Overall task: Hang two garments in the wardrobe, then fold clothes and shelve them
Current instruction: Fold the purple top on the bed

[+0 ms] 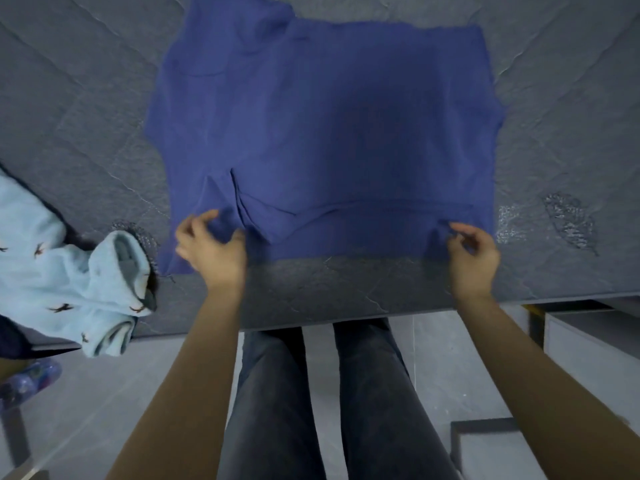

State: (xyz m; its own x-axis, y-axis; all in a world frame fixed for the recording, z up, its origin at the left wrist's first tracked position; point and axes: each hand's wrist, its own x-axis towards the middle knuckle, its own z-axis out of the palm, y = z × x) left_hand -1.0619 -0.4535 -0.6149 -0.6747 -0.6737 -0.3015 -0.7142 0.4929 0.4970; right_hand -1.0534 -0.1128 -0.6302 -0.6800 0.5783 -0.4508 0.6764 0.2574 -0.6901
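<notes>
Grey quilted fabric covered the mattress point(86, 98), which filled most of the view and ended at an edge just in front of the person's legs. Spread flat on it lay a dark blue shirt point(322, 133), roughly square in outline, with one sleeve folded in at the far left and a few creases running across the near part. Its near hem sat close to the mattress edge.

To the left, a pale blue garment point(62, 282) with small dark motifs lay crumpled, partly hanging over the mattress edge and well apart from the blue shirt. A patterned blue and purple object point(27, 379) stood on the floor below it; what it was could not be made out.

Dark trousers point(374, 393) covered the person's legs, which stood on a grey tiled floor point(426, 341).

The left hand point(211, 247) pinched a bunched fold of the shirt at its near left part, fingers curled round the cloth. The right hand point(474, 251) pinched the cloth near the near right corner between thumb and fingertips. Both forearms were bare and reached forward over the mattress edge.
</notes>
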